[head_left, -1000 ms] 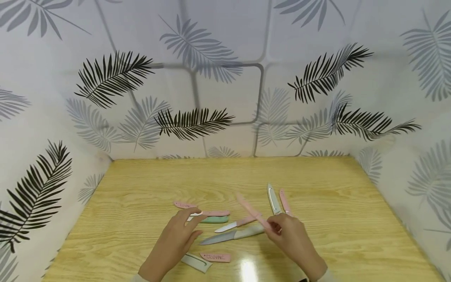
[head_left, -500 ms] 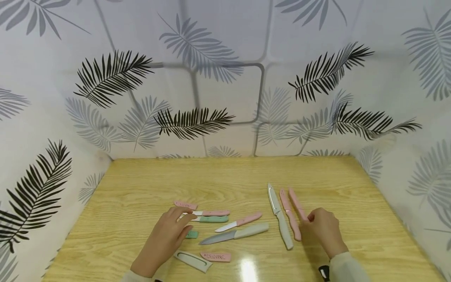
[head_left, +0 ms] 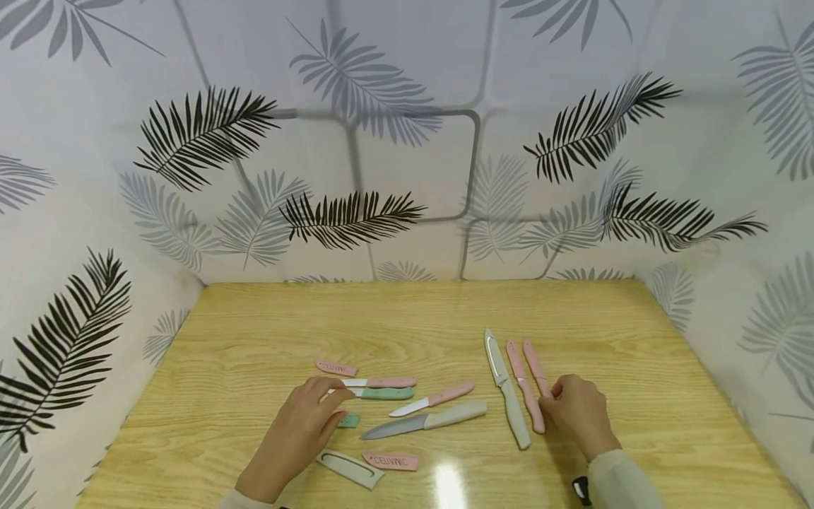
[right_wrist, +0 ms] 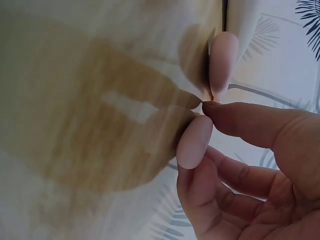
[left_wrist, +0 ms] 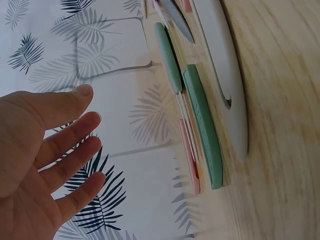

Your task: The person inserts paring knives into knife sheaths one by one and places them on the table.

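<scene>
Several knives and loose blade covers are lying on the wooden tabletop [head_left: 254, 325]. On the right, three sheathed knives are sitting side by side, pointing away: a grey sheathed knife [head_left: 505, 389], a pink sheathed knife [head_left: 525, 385] just right of it, and a second pink knife [head_left: 536, 367] at the far right. The right hand [head_left: 579, 413] is resting at the near end of that second pink knife, its curled fingers and thumb pinching the rounded handle end, as the right wrist view shows up close [right_wrist: 196, 142]. In the middle, a bare pink-handled knife [head_left: 432, 399] and a bare grey knife [head_left: 422, 420] are lying slantwise. The left hand [head_left: 295, 435] is hovering with its grip relaxed and wide, fingers straight and holding nothing, just over a green cover [head_left: 348, 421] and near a green-handled knife [head_left: 381, 394] and a pink-handled one [head_left: 381, 382]. A grey cover [head_left: 350, 469] and a pink cover [head_left: 391, 461] are lying at the near edge, and another pink cover [head_left: 335, 368] is lying farther back.
</scene>
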Tool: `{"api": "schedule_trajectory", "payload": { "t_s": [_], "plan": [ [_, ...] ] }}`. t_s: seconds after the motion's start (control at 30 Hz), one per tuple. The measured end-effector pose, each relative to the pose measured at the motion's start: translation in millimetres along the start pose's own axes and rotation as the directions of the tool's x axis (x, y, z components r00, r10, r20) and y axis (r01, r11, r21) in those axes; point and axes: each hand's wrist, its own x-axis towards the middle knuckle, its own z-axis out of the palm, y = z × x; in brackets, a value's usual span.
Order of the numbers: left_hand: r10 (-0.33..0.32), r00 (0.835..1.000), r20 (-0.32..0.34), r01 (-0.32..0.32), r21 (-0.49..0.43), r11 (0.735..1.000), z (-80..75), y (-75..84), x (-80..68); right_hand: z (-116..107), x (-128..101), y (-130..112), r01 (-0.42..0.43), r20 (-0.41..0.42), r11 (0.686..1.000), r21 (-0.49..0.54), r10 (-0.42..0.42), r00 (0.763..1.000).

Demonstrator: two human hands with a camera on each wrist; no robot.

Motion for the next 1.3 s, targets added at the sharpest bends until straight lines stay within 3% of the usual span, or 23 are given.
{"api": "schedule_trajectory", "payload": {
  "t_s": [0.43,0.67,0.83,1.1,1.3],
  "plan": [
    [-0.007,1.0,0.005,0.007,0.018,1.0,-4.4,-7.3,-0.5,-3,0,1,-0.018,-0.008,1.0,-0.021,0.018,1.0],
    [-0.037,0.998,0.049,0.034,0.05,0.998,-6.1,-12.8,2.1,-9,-3,3,-0.035,0.023,0.999,0.005,0.035,0.999],
    [-0.048,0.997,0.06,0.042,0.096,0.994,-10.7,-25.8,10.7,-11,-7,2,-0.007,-0.047,1.0,-0.008,0.007,0.999],
    [-0.082,0.993,0.08,0.073,0.104,0.992,-3.5,-48.3,25.8,-14,-40,-3,0.056,-0.13,0.997,0.058,-0.048,0.99],
    [-0.102,0.983,0.153,0.078,0.153,0.985,11.8,-58.3,34.3,-17,-64,3,0.048,-0.166,0.993,0.107,-0.03,0.986]
  ]
}}
